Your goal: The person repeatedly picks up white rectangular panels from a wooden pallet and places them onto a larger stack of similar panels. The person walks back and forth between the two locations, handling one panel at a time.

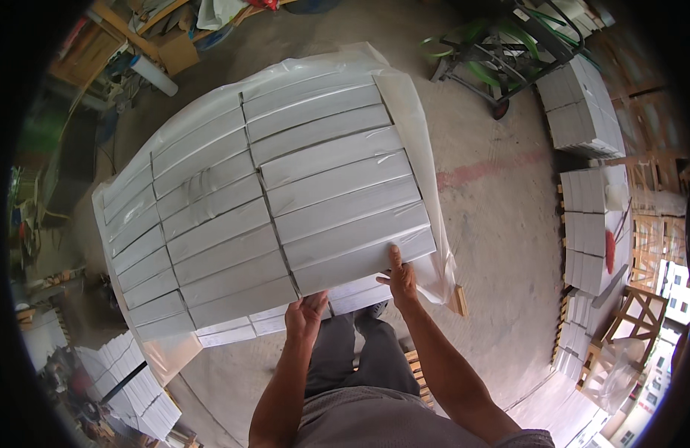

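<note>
On a broad stack of white cartons point(218, 231), the near-right carton point(360, 263) meets a person's right hand point(399, 281), thumb on top, and left hand point(305, 316), fingers at its edge; grip firmness unclear, likely positioning, with even support needed next

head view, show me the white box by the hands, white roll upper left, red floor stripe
White box point(352, 266), head view: middle of its top face.
White roll point(154, 75), head view: middle of its curved side.
Red stripe point(488, 171), head view: about its middle.

There are two hands point(305, 317) point(401, 281), three box columns point(343, 185) on the near stack point(225, 250), and one wheeled cart point(509, 63).
</note>
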A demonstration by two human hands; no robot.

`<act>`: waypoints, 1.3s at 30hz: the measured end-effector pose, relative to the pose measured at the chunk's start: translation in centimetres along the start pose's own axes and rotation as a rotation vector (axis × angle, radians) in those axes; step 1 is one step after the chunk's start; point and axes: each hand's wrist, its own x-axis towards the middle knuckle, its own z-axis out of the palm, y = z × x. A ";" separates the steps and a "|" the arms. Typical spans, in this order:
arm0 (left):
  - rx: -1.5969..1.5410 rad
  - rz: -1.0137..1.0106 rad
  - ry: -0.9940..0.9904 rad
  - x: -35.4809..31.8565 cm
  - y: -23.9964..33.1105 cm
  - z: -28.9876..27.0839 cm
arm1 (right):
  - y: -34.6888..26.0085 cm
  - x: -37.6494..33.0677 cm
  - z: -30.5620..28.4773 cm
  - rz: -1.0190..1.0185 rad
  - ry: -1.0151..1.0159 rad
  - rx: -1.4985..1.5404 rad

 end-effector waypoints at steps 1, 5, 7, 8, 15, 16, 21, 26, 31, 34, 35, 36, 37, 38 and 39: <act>0.091 -0.048 0.017 0.1 0.2 -0.2 | -0.2 -0.1 -0.1 0.005 0.002 -0.026; 0.531 -0.170 0.113 -0.1 0.9 -0.9 | 0.0 0.5 -1.4 0.044 -0.016 -0.112; 0.738 -0.198 0.211 -0.4 1.0 -1.6 | 0.1 0.5 -1.7 0.082 0.003 -0.108; 0.826 -0.221 0.235 -0.6 1.1 -2.5 | 0.1 0.0 -1.9 0.057 -0.027 -0.064; 1.404 -0.316 0.299 0.0 3.2 -11.7 | 3.7 -7.7 -5.7 0.044 -0.257 0.191; 1.428 -0.335 0.267 -0.1 3.9 -12.8 | 5.8 -8.9 -6.7 0.081 -0.225 0.217; 1.751 -0.319 0.203 -1.3 1.5 -9.6 | 24.3 -15.4 -14.5 0.341 0.166 0.345; 1.985 -0.345 0.029 -0.8 -3.3 -7.3 | 37.9 -26.5 -20.4 0.469 0.488 0.466; 2.131 -0.385 -0.173 -1.3 -9.8 -7.6 | 45.3 -37.1 -21.6 0.448 0.667 0.705; 2.197 -0.413 -0.305 -5.3 -15.8 -7.8 | 52.5 -41.9 -19.8 0.422 0.714 0.824; 2.208 -0.454 -0.340 -5.9 -17.6 -8.2 | 54.4 -43.5 -18.9 0.432 0.757 0.840; 2.235 -0.481 -0.363 -6.7 -19.5 -8.9 | 56.0 -44.8 -18.2 0.439 0.793 0.853; 2.265 -0.504 -0.380 -7.6 -21.4 -9.5 | 57.6 -46.0 -17.4 0.448 0.823 0.865; 2.289 -0.512 -0.385 -8.6 -23.0 -9.9 | 58.9 -47.1 -16.6 0.463 0.862 0.961; 2.348 -0.527 -0.431 -9.5 -24.6 -10.2 | 59.6 -48.4 -15.9 0.471 0.888 1.051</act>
